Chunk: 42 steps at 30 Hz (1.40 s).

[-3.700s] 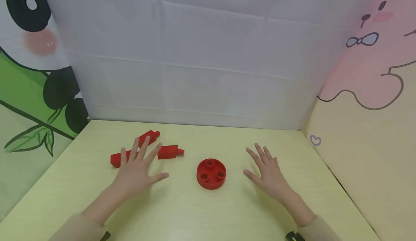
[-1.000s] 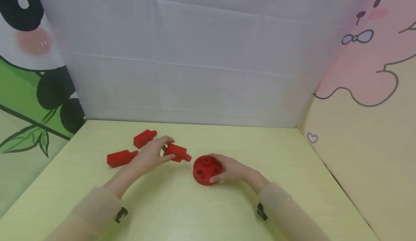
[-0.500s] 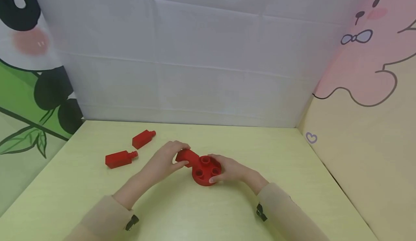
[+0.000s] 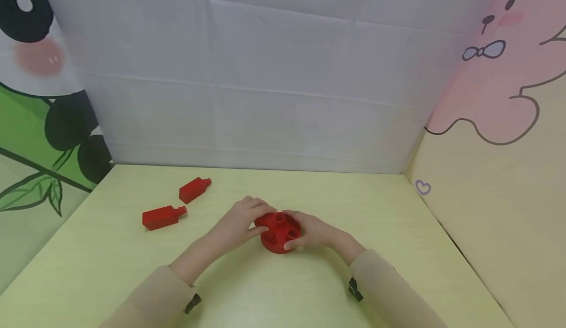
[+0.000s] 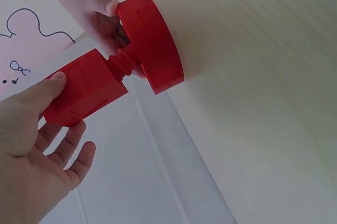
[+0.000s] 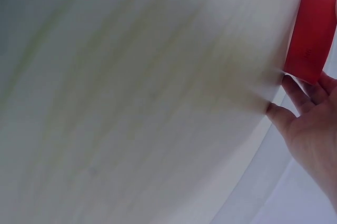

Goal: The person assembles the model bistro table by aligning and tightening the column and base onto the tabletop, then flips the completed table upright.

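Note:
In the head view my left hand (image 4: 239, 222) pinches a red square block with a threaded neck (image 5: 87, 87) between thumb and fingers. The block is tilted, its neck meeting the top of a round red base (image 4: 279, 243) at the left socket; the left wrist view cannot tell me how deep the thread sits. The base rests flat on the table, with raised round sockets on top. My right hand (image 4: 316, 230) grips the base's right side, thumb in front and fingers behind. The right wrist view shows those fingers (image 6: 297, 95) low against its rim.
Two more red threaded blocks lie on their sides at the left, a nearer block (image 4: 161, 217) and a farther block (image 4: 194, 190). The pale yellow table (image 4: 353, 205) ends at a white cloth wall (image 4: 283, 122) behind, with printed panels on both sides.
My left hand has picked up the right-hand block of the three and carried it right, tilting it up onto the base. My right hand came in earlier to hold the base and stays there.

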Tool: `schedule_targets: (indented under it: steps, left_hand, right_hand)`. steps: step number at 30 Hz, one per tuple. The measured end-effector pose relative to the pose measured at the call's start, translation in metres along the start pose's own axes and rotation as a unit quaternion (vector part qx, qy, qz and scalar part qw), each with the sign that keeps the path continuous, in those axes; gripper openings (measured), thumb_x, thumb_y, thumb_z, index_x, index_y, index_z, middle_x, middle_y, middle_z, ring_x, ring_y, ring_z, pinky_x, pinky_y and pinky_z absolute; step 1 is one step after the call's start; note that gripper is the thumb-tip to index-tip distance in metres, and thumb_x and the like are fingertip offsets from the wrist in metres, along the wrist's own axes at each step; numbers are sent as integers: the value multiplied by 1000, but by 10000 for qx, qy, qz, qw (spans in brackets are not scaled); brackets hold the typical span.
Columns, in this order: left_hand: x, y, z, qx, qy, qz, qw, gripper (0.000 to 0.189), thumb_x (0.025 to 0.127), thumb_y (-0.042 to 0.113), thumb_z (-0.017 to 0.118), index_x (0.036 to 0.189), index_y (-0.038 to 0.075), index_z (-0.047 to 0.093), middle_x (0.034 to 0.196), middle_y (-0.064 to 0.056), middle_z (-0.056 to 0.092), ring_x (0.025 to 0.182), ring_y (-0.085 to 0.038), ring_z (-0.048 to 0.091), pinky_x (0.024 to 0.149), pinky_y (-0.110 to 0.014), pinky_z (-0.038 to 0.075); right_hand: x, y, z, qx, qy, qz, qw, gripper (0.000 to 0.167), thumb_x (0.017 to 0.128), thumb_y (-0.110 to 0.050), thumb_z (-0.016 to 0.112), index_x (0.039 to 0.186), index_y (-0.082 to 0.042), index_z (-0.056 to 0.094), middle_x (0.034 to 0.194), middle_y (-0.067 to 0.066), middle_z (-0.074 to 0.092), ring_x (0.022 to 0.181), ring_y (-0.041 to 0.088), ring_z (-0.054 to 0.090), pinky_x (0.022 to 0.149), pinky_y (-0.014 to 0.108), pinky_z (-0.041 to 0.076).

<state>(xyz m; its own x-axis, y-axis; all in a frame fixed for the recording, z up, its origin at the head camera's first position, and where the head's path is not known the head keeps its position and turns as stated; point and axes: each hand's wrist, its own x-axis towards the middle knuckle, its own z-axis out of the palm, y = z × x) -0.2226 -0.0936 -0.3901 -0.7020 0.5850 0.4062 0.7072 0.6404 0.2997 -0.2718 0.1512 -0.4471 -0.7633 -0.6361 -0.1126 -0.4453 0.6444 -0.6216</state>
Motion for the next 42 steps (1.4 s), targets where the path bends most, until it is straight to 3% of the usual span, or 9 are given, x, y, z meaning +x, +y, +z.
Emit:
schedule_targets:
  steps: [7,13,21,27,33,42]
  left_hand:
    - [2,0,6,-214,-216,167,9994,42,78,14,77,118,12,64,110,2,63,102,-16,52,84,-33,50]
    - [1,-4,14,-527,-264,82,9982,42,78,15,77,118,14,63,111,7,63,103,-11,50,84,-28,50]
    - [-1,4,20,-465,283,-251,9982,38,74,33,80,107,16,69,105,5,60,100,-12,52,82,-30,51]
    - [-2,13,20,-771,574,-702,9929,34,74,31,81,102,14,73,100,4,51,96,-12,47,73,-23,51]
    - [-6,9,17,-1281,340,-728,9885,31,78,23,78,106,12,73,101,5,48,93,-11,48,70,-26,52]
    - [-12,-14,11,-1540,-64,-615,9861,40,79,18,76,117,12,66,113,3,57,105,-15,57,85,-33,53]
  right_hand:
    - [-1,-1,0,51,-9,-17,10000,88,75,-48,75,146,-17,32,132,-5,51,119,14,49,92,28,48]
    - [-1,-1,0,59,20,-73,10000,87,76,-48,74,146,-18,32,131,-6,51,119,13,49,92,28,47]
    - [-2,-3,-1,-13,31,-20,10000,87,75,-49,75,146,-20,32,132,-6,50,119,14,49,89,27,49]
    - [-1,0,0,27,3,16,10000,87,75,-48,75,145,-21,32,131,-6,50,119,14,48,88,25,49]
    - [1,0,-1,16,-12,5,10000,88,75,-48,75,146,-20,31,132,-6,50,119,14,48,89,26,49]
    - [1,0,1,98,-21,-16,9999,89,74,-48,76,146,-18,32,131,-7,51,119,13,48,91,27,48]
